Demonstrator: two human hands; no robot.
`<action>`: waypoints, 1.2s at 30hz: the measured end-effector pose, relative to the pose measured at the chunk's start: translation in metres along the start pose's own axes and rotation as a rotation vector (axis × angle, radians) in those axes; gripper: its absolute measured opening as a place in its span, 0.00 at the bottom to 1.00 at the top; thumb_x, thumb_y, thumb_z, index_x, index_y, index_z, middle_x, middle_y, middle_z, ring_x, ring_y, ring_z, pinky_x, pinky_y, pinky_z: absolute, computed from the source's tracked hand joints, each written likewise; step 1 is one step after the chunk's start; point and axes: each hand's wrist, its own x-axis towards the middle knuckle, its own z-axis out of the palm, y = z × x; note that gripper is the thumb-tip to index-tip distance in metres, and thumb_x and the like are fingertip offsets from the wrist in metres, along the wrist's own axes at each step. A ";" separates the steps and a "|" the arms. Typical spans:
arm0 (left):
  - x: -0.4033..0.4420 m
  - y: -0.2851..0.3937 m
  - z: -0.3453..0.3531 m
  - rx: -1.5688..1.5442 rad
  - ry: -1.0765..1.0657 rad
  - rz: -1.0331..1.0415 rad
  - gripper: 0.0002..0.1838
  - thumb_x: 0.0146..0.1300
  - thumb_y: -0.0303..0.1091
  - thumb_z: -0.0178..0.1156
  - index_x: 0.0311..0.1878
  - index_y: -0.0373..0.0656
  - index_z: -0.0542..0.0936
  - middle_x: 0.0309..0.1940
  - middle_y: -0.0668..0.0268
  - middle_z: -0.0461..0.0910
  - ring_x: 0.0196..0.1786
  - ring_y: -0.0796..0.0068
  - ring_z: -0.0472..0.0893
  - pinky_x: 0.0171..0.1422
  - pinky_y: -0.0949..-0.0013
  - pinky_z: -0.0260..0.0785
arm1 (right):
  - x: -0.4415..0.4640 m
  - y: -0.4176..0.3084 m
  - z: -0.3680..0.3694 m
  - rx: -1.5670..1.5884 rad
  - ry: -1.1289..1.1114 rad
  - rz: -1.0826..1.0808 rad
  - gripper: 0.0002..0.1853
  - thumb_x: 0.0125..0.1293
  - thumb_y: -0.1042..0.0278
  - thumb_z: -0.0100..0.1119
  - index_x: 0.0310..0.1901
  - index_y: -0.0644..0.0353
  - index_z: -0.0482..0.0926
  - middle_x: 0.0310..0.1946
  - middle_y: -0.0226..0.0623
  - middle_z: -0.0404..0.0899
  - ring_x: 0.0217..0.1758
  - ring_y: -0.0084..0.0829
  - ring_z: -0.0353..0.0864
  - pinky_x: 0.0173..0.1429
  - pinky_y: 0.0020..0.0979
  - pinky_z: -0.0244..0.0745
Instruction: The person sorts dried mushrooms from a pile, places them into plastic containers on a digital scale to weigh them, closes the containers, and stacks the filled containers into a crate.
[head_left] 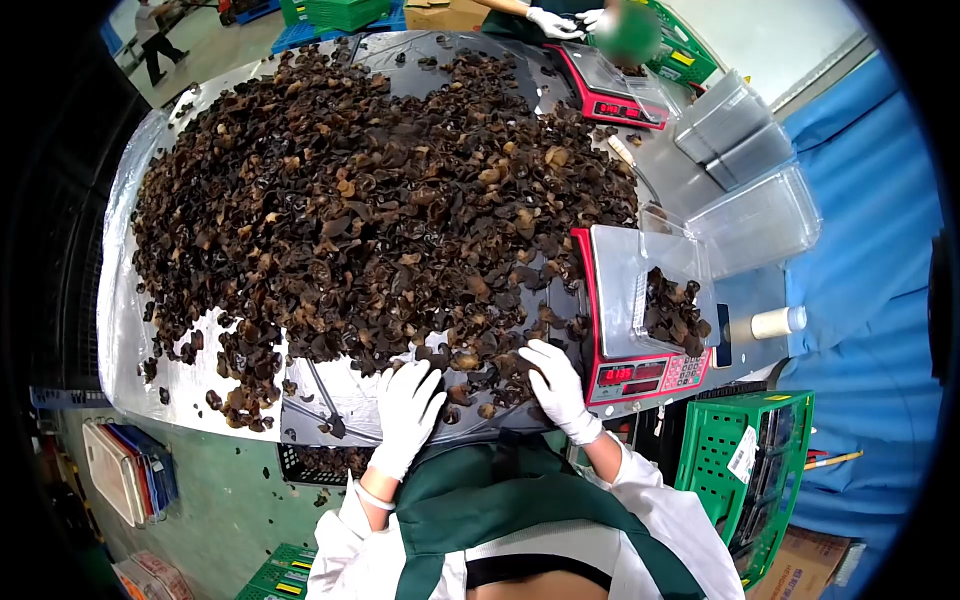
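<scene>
We have our left hand (405, 412) and right hand (560, 390) apart, fingers loosely spread, at the near edge of the mushrooms (390, 220), which lie heaped ahead of both across the bench (680, 178). Just right of our right hand, 1 red scale (614, 290) carries 1 clear box (682, 255) with mushrooms inside. Farther ahead stands a 2nd scale (625, 107).

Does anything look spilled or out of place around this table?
Yes: some dark pieces lie scattered on the green floor, near the black crate by the table. They look spilled, since the main heap is up on the table.
</scene>
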 end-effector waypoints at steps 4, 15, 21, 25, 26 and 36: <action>0.029 0.009 0.022 0.065 -0.110 0.058 0.18 0.57 0.39 0.65 0.51 0.47 0.80 0.49 0.66 0.79 0.55 0.65 0.75 0.65 0.57 0.59 | 0.010 -0.009 0.022 -0.177 -0.122 -0.028 0.24 0.57 0.59 0.65 0.56 0.51 0.77 0.56 0.39 0.75 0.59 0.40 0.74 0.60 0.36 0.73; 0.041 -0.004 0.036 0.018 -0.139 0.034 0.15 0.56 0.34 0.64 0.48 0.49 0.81 0.45 0.68 0.80 0.50 0.66 0.76 0.57 0.61 0.63 | 0.010 0.012 0.009 1.568 -0.187 0.798 0.16 0.71 0.63 0.53 0.58 0.55 0.71 0.47 0.35 0.81 0.45 0.27 0.81 0.39 0.27 0.76; 0.046 0.016 0.013 -0.304 -0.028 -0.061 0.12 0.61 0.31 0.61 0.48 0.44 0.82 0.50 0.60 0.81 0.51 0.58 0.78 0.59 0.60 0.69 | 0.027 -0.014 0.005 1.750 -0.043 1.037 0.23 0.78 0.58 0.37 0.71 0.51 0.61 0.65 0.40 0.70 0.62 0.36 0.74 0.63 0.41 0.71; 0.050 0.032 0.012 -1.490 -0.361 -0.848 0.30 0.74 0.52 0.45 0.74 0.48 0.59 0.72 0.61 0.62 0.64 0.65 0.71 0.64 0.60 0.66 | 0.035 -0.035 0.009 1.116 -0.018 0.349 0.22 0.76 0.62 0.41 0.67 0.61 0.64 0.61 0.40 0.72 0.62 0.33 0.74 0.65 0.35 0.69; 0.051 0.040 0.008 -1.705 -0.342 -0.846 0.36 0.72 0.60 0.45 0.76 0.52 0.54 0.74 0.62 0.57 0.67 0.63 0.67 0.65 0.57 0.66 | 0.039 -0.049 0.006 1.014 0.051 0.261 0.22 0.76 0.61 0.42 0.66 0.63 0.65 0.60 0.40 0.72 0.61 0.31 0.74 0.65 0.32 0.69; 0.058 0.038 0.035 -2.592 -0.109 -1.027 0.24 0.73 0.51 0.47 0.62 0.45 0.72 0.58 0.52 0.74 0.61 0.50 0.73 0.69 0.47 0.63 | 0.039 -0.091 -0.025 0.830 0.203 0.360 0.15 0.69 0.73 0.51 0.55 0.68 0.75 0.52 0.40 0.77 0.54 0.28 0.77 0.59 0.27 0.72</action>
